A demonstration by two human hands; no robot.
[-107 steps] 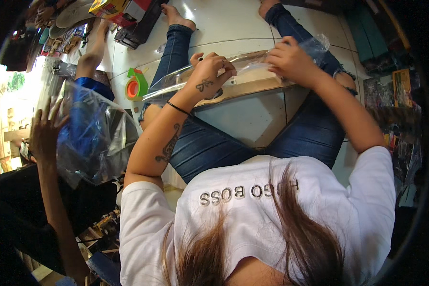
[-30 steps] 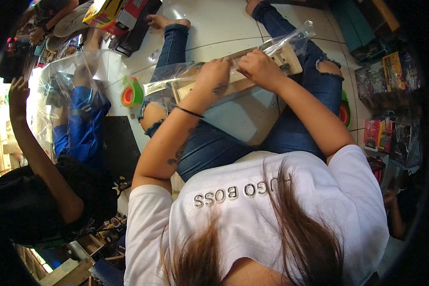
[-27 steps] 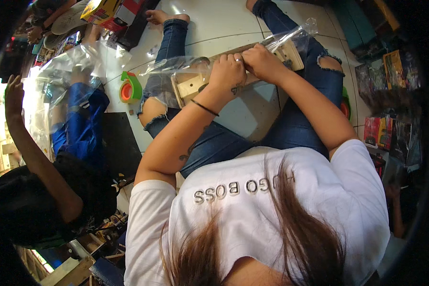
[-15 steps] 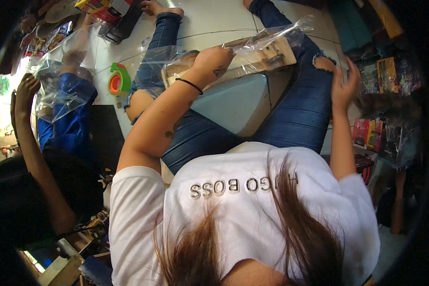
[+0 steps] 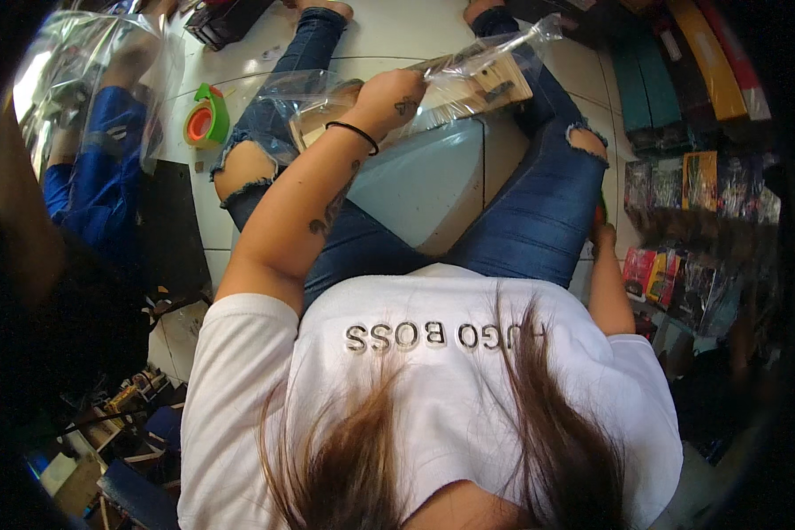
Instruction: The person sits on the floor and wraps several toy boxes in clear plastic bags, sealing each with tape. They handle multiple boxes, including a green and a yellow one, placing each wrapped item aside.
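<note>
My left hand (image 5: 394,95) is closed in a fist on clear plastic film (image 5: 532,40), drawn over a long light-wood piece (image 5: 510,78) with small dark parts near its right end. The wrapped piece lies across between my knees, on top of a pale blue-grey surface (image 5: 424,199). Down beside my right thigh is my right hand (image 5: 603,235), its fingers mostly hidden behind the leg. Just past it a sliver of a green and red thing (image 5: 601,210) shows, too little to name.
A green tape dispenser with an orange roll (image 5: 205,117) stands on the tiled floor left of my knee. Another person's blue-clad legs (image 5: 106,168) are at the left, behind clear plastic. Boxed goods (image 5: 680,190) line the right side. Assorted wooden items (image 5: 119,433) lie at the lower left.
My right hand has dropped from beside my right knee to low beside the thigh. My left hand stays closed on the film. The other person's raised arm at the left has moved.
</note>
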